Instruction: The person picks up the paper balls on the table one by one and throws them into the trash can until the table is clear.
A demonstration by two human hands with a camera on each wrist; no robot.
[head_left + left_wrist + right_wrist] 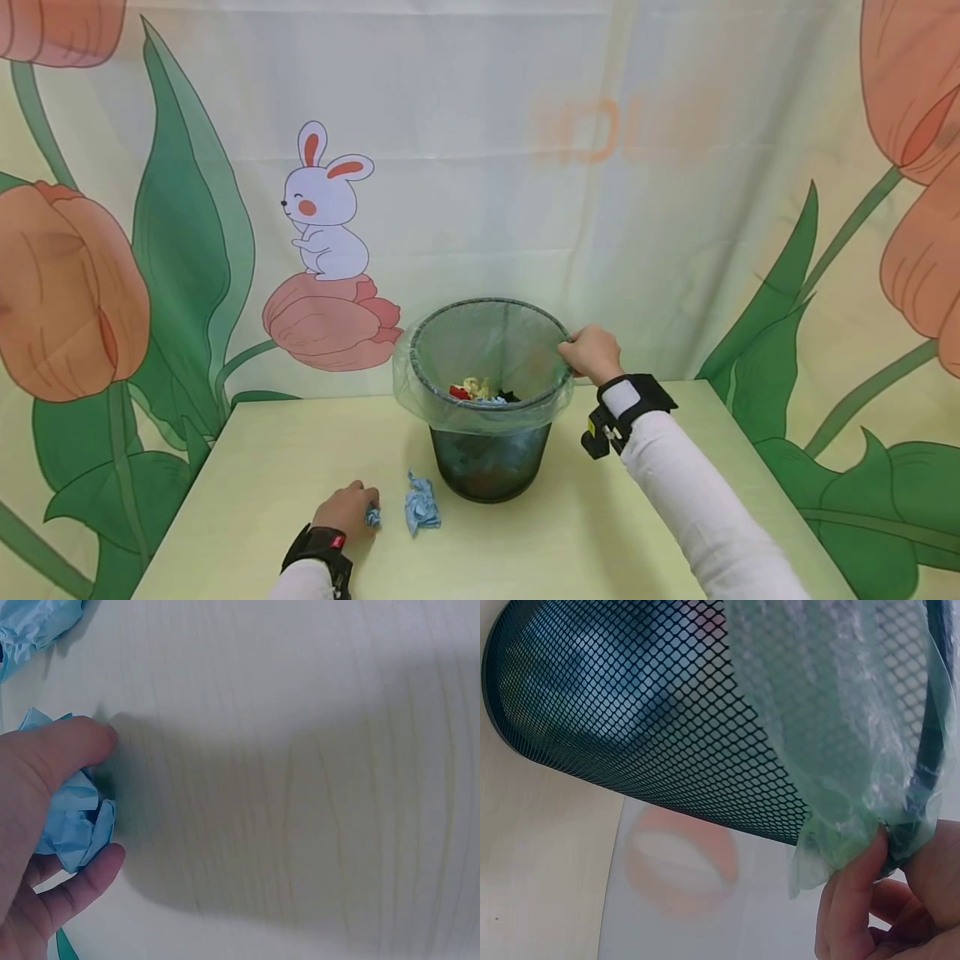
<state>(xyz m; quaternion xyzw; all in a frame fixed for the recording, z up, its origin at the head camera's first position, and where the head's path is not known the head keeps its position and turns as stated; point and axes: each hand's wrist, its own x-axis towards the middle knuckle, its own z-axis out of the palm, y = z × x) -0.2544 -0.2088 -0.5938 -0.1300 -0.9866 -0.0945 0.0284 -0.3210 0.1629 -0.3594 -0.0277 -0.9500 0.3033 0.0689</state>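
Note:
My left hand (347, 510) grips a crumpled piece of blue paper (73, 817) low over the table, thumb on one side and fingers on the other. A second crumpled blue paper (422, 503) lies on the table just right of that hand. My right hand (592, 353) pinches the rim of a black mesh wastebasket (491, 462), at its right side. A thin green plastic bag (832, 750) lines the basket and folds over the rim, caught under the right fingers. Inside the basket are crumpled bits (480, 390) in red, yellow, blue and black.
The basket stands upright toward the back of a pale wood-grain table (247, 475). Behind the table hangs a curtain (480, 167) printed with tulips and a rabbit. A camera on a black strap (637, 400) sits at the right wrist, close to the basket.

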